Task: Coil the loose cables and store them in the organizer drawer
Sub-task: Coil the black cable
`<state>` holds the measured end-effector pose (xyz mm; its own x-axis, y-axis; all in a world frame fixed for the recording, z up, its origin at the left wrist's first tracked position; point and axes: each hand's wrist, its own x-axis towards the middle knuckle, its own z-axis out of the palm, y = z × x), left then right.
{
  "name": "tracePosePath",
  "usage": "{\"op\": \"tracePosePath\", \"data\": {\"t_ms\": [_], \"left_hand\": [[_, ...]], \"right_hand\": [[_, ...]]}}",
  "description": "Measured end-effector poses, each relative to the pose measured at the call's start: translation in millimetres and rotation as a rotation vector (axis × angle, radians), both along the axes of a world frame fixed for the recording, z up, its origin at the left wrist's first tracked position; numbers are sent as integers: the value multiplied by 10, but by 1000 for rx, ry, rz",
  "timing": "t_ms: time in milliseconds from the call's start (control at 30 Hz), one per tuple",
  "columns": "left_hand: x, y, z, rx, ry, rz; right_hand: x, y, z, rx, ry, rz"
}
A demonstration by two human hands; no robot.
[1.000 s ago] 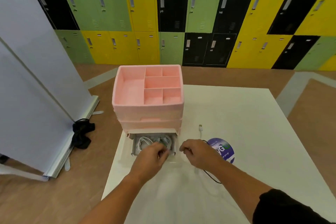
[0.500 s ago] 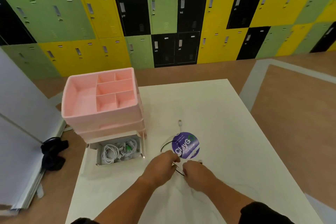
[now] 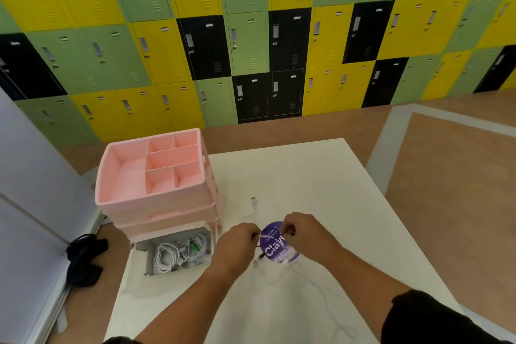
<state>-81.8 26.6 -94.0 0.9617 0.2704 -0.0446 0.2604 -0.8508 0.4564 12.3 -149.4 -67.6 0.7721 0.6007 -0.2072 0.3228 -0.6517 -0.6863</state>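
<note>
Over the purple sticker, our left hand and right hand each pinch the thin black cable, stretched roughly left-right between them

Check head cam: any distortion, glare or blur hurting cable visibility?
Head view: wide-angle bending on the lockers; even light, no glare; white cable nearly lost against the white table; black cable thin, slightly soft between the left hand and right hand.

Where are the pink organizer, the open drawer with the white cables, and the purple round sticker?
pink organizer [image 3: 125,176]: head view, floor of its large top compartment.
open drawer [image 3: 149,265]: head view, left wall near its front corner.
purple round sticker [image 3: 275,253]: head view, the white lettering.
</note>
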Motion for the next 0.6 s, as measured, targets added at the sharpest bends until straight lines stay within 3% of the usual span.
{"op": "tracePosePath", "data": {"t_ms": [233,433,500,600], "left_hand": [[52,-135,232,-124,-36,-125],[104,-85,340,-464,-121,-30],[116,-57,383,-612,-162,19],[139,-73,535,-891,-211,146]], "right_hand": [[133,108,470,222,71,-77],[358,90,907,477,-43,-370],[460,13,988,477,-96,-448],[519,-84,964,323,-139,-424]]}}
